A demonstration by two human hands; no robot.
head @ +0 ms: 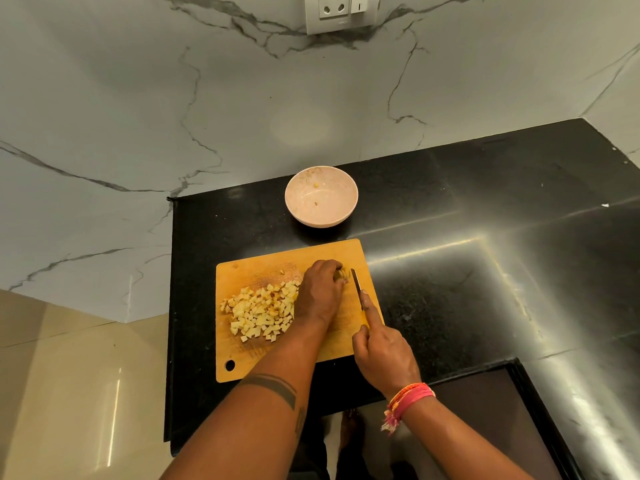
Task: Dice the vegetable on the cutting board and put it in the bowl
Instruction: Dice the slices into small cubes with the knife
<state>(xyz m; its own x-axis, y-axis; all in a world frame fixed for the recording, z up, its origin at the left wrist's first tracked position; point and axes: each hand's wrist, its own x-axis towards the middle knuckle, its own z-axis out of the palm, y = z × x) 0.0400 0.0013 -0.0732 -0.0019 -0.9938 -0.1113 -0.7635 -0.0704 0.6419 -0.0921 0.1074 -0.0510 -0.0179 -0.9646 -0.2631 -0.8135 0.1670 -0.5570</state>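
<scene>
Most dice [261, 311] lie piled on my cutting board [242, 362]; my left hand [320, 292] grips the last potato piece [341, 274], my right hand [382, 355] clasps the knife [356, 285], and the pink bowl [321, 196] is nearly empty.

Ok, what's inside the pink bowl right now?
The pink bowl holds only a couple of tiny yellowish scraps and some smears. Nothing covers it. The diced pieces all lie on the cutting board.

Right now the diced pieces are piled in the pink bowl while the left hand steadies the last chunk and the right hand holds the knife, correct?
Not quite. In the head view the diced pieces are piled on the cutting board; the pink bowl holds only a couple of scraps. The left hand does steady the last chunk, and the right hand holds the knife.
</scene>
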